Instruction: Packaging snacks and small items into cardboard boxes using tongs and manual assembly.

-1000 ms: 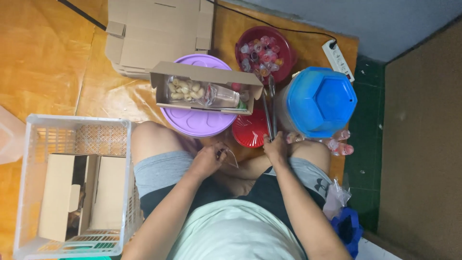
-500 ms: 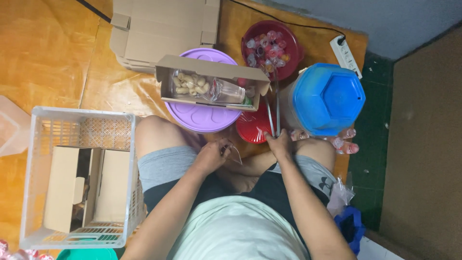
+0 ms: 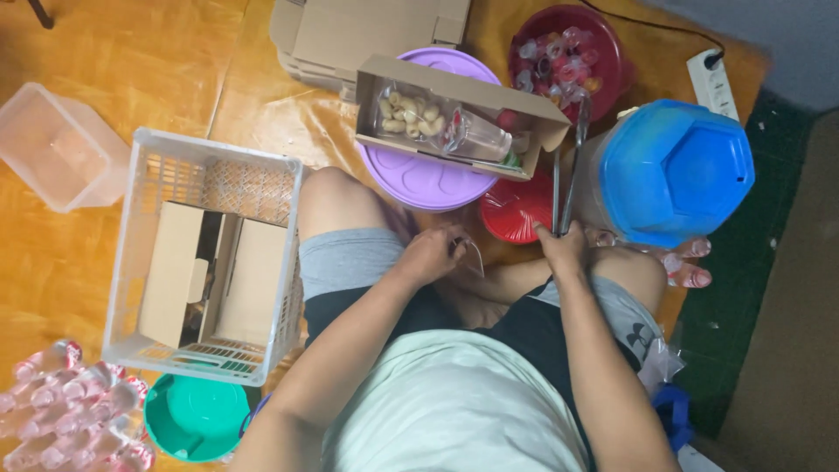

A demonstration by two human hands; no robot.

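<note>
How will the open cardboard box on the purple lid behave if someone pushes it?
The cardboard box looks light: thin walls, only small snacks and clear packets inside. It would probably slide easily on the smooth purple lid. It overhangs the lid's edge, so a push could tip it. Its open flap likely bends.

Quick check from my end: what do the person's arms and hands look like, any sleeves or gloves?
Both arms are bare along the whole length in view, with no sleeves showing. The left hand and right hand wear no gloves. No watch, bands or rings are visible.
</note>
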